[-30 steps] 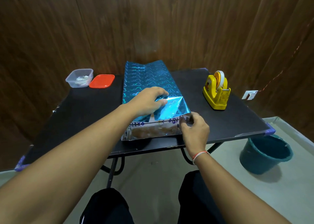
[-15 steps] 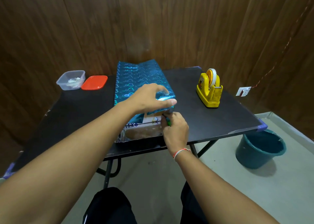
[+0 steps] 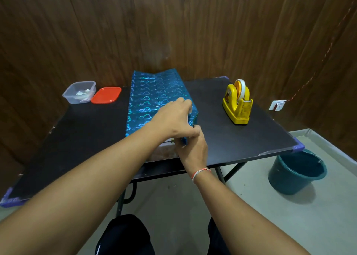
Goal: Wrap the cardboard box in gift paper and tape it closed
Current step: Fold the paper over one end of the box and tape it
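Box (image 3: 163, 150) on the table (image 3: 231, 136) near the front edge, mostly covered by blue paper (image 3: 152, 100). Left hand (image 3: 173, 119) laid over the top near corner, fingers spread flat, thumb hooked over the edge. Right hand (image 3: 193, 148) at the near right corner, fingers pinching a paper flap against the end face. Dispenser (image 3: 237, 104) well apart to the right.

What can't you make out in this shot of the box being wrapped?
Head view, the only one:
- Near end of the cardboard box: mostly covered by the left hand and right hand.
- Right hand's fingertips: tucked behind the gift paper.
- Clear container contents: too small.
- Loose tape piece: none discernible.
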